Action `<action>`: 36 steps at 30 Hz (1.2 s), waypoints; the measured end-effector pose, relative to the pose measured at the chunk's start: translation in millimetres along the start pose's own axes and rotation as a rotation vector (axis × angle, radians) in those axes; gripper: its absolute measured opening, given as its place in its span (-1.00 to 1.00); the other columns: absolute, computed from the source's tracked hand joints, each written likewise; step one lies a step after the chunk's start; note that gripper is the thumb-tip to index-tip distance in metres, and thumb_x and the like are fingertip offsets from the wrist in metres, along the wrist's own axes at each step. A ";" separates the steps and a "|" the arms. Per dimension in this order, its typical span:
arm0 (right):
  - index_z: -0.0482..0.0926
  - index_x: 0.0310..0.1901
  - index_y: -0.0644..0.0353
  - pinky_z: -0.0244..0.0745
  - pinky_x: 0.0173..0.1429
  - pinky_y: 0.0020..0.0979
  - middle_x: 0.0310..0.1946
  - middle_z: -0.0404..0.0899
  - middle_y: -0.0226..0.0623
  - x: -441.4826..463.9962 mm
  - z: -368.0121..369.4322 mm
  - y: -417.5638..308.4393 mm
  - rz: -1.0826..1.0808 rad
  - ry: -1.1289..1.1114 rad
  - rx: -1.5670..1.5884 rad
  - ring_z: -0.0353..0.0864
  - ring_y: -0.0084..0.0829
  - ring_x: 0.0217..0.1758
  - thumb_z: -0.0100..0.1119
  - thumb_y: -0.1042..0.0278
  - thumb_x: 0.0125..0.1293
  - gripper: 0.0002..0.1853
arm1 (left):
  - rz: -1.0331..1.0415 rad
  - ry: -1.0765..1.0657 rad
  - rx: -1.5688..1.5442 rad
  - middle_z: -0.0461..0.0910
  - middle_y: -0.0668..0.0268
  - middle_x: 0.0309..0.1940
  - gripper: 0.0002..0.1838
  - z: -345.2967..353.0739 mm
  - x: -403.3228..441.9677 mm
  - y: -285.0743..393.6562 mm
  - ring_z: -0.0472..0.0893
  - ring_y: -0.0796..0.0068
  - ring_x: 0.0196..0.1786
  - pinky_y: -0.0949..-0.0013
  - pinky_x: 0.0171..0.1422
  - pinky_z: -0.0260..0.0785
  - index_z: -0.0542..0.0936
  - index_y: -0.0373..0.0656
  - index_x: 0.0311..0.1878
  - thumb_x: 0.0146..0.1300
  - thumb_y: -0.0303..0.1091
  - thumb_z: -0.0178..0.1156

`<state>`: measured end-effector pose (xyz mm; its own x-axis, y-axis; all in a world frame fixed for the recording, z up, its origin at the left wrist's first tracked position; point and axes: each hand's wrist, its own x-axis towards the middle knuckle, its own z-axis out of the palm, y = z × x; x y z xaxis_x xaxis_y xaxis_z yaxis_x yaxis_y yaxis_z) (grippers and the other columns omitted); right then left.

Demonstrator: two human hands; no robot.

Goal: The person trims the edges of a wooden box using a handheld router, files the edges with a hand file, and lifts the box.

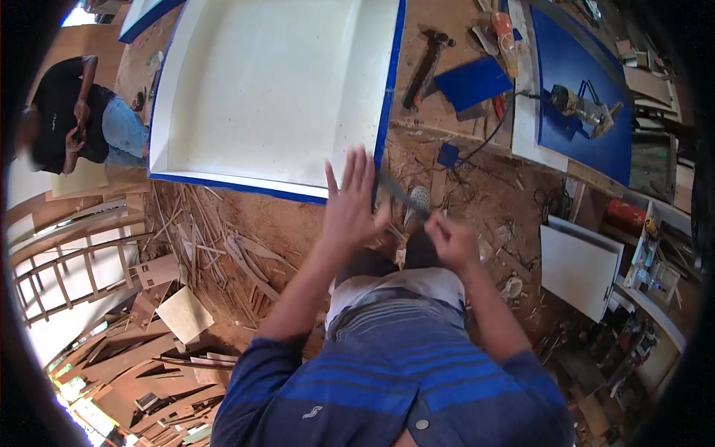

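A large shallow box, white inside with blue edges (253, 190), lies in front of me. My left hand (348, 201) is at its near right corner, with fingers stretched out and apart over the rim. In my right hand (452, 242), fingers closed, is one end of a long, flat grey file (402, 195). The far end of the file meets or comes very close to the box's right edge beside my left hand. My right hand is slightly blurred.
A hammer (428, 71), a blue panel piece (474, 82) and an orange-handled tool (504, 41) lie on the bench. A corded power tool (577, 108) rests on a blue board (555, 71). Another person (74, 119) is at left. Wood scraps (253, 261) litter the floor.
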<state>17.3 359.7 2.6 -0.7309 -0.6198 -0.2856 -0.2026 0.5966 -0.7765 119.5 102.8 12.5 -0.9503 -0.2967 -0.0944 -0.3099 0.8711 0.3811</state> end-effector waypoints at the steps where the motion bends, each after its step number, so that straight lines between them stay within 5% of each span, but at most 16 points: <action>1: 0.80 0.03 0.11 0.59 -0.21 -0.19 -0.33 0.73 -0.02 36.3 -0.4 -8.5 0.011 0.006 0.023 0.74 -0.15 -0.37 0.30 0.02 0.63 -0.68 | 0.015 0.027 0.032 -0.06 -0.05 0.88 0.06 -4.5 32.6 -16.2 -0.16 0.05 0.93 -0.44 0.87 -0.58 0.05 -0.40 0.81 0.48 0.15 0.11; 6: 0.80 0.06 0.16 0.57 -0.22 -0.17 -0.37 0.71 -0.01 136.9 -10.5 -47.4 -0.144 0.139 -0.049 0.74 0.03 -0.34 0.23 0.04 0.66 -0.65 | -0.014 0.096 0.123 -0.10 -0.02 0.89 0.06 -13.2 126.1 -55.7 -0.20 0.07 0.93 -0.39 0.89 -0.58 -0.02 -0.37 0.83 0.55 0.18 0.07; 11: 0.82 0.06 0.08 0.61 -0.20 -0.20 -0.39 0.74 -0.06 50.2 -15.9 -3.8 -0.065 0.067 -0.020 0.78 -0.15 -0.39 0.35 0.00 0.59 -0.67 | -0.056 -0.053 0.080 -0.06 -0.14 0.86 0.09 7.8 40.5 -2.4 -0.16 -0.02 0.93 -0.47 0.86 -0.59 -0.01 -0.43 0.82 0.49 0.19 0.06; 15: 0.85 0.12 -0.04 0.62 -0.21 -0.21 -0.39 0.76 -0.11 109.1 -30.5 -12.3 -0.052 -0.048 -0.106 0.81 -0.23 -0.38 0.37 0.04 0.57 -0.71 | -0.077 0.035 0.051 -0.10 -0.15 0.87 0.18 -10.0 97.1 -20.1 -0.21 -0.05 0.93 -0.47 0.85 -0.59 -0.07 -0.42 0.83 0.40 0.22 0.13; 17: 0.79 0.01 -0.08 0.67 -0.15 0.03 -0.36 0.78 -0.16 189.6 -33.3 -38.3 -0.189 0.008 -0.093 0.82 0.06 -0.24 0.27 0.04 0.60 -0.78 | -0.127 0.105 0.156 -0.09 -0.18 0.86 0.24 -17.1 164.1 -61.7 -0.20 -0.08 0.92 -0.39 0.88 -0.52 -0.09 -0.44 0.82 0.45 0.34 0.17; 21: 0.78 0.15 0.13 0.65 -0.13 -0.18 -0.33 0.80 -0.18 260.4 -57.2 -55.8 -0.243 0.266 0.108 0.82 -0.31 -0.25 0.30 0.02 0.65 -0.65 | -0.141 0.270 -0.164 -0.04 -0.26 0.83 0.28 -48.1 197.5 -54.2 -0.06 -0.15 0.89 -0.22 0.91 -0.24 -0.10 -0.46 0.80 0.46 0.28 0.37; 22: 0.77 0.18 0.19 0.64 -0.12 -0.22 -0.32 0.81 -0.20 259.1 -61.9 -53.2 -0.208 0.339 0.227 0.81 -0.41 -0.23 0.31 0.01 0.66 -0.61 | -0.101 0.247 -0.349 -0.06 -0.29 0.82 0.24 -48.6 178.4 -30.3 0.03 -0.19 0.86 -0.08 0.90 -0.05 -0.14 -0.43 0.81 0.46 0.03 0.46; 25: 0.74 0.26 0.35 0.56 -0.04 -0.46 -0.16 0.77 -0.43 242.4 -96.2 -22.8 -0.011 0.345 0.204 0.63 -0.61 -0.18 0.28 0.03 0.73 -0.54 | -0.269 0.136 -0.367 0.44 -0.31 0.51 -0.05 -8.4 140.1 7.3 0.55 -0.20 0.51 -0.03 0.55 0.47 0.19 -0.39 0.71 0.47 -0.12 0.44; 27: 0.75 0.19 0.31 0.42 -0.16 -0.51 -0.27 0.65 -0.53 231.4 -104.0 20.4 0.048 0.308 0.203 0.52 -0.68 -0.28 0.26 0.05 0.74 -0.59 | -0.408 0.086 -0.453 0.72 -0.24 0.21 -0.24 13.0 140.4 7.4 0.78 -0.17 0.20 -0.04 0.25 0.67 0.42 -0.37 0.57 0.46 -0.17 0.43; 30: 0.75 0.09 0.27 0.22 -0.29 -0.55 -0.38 0.48 -0.65 215.0 -97.8 54.4 0.100 0.300 0.179 0.35 -0.76 -0.37 0.24 0.05 0.76 -0.63 | -0.404 0.239 -0.280 0.80 -0.01 -0.28 -0.60 8.6 161.7 13.8 0.81 -0.09 -0.28 -0.04 -0.17 0.66 0.67 -0.27 0.16 0.48 -0.14 0.41; 36: 0.79 0.08 0.26 0.39 -0.23 -0.47 -0.39 0.57 -0.56 208.4 -82.4 51.6 0.187 0.262 0.240 0.44 -0.69 -0.34 0.32 -0.01 0.70 -0.59 | -0.525 0.033 -0.031 0.76 0.08 -0.46 -0.58 -7.6 197.1 20.2 0.78 -0.05 -0.42 -0.03 -0.26 0.63 0.65 -0.17 -0.25 0.51 0.04 0.35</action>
<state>-199.2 303.3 -50.7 -0.8886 -0.3419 -0.3057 0.0851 0.5321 -0.8424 -73.9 58.8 8.6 -0.6660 -0.7026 -0.2507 -0.7422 0.5903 0.3172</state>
